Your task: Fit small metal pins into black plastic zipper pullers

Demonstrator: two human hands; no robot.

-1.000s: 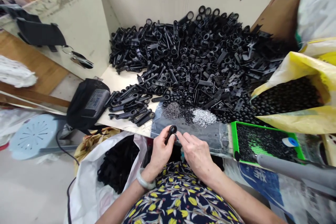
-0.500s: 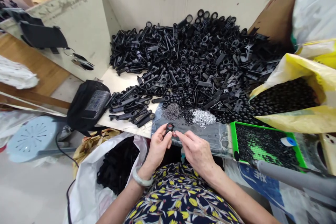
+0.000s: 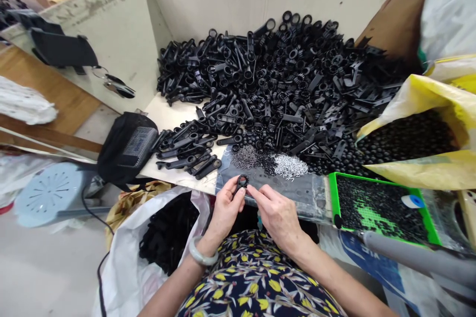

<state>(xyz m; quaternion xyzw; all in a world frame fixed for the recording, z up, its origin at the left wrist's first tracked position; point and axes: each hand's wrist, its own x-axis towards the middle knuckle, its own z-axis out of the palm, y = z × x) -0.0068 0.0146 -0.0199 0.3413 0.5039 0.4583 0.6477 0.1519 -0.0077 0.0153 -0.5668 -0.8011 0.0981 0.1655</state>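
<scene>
We see two hands at the near edge of the worktable: the left hand pinches one small black plastic piece with a ring end between thumb and fingers, and the right hand reaches its fingertips to that same piece, touching it; we cannot tell whether it grips anything of its own. The piece sits just above the table's near edge. Just beyond it lie two little heaps of pins, one dark heap and one silvery heap, side by side. Behind them one great pile of black parts fills the table to its far wall, too many to count. At the right edge we count one green tray and one yellow bag, both holding small black bits.
</scene>
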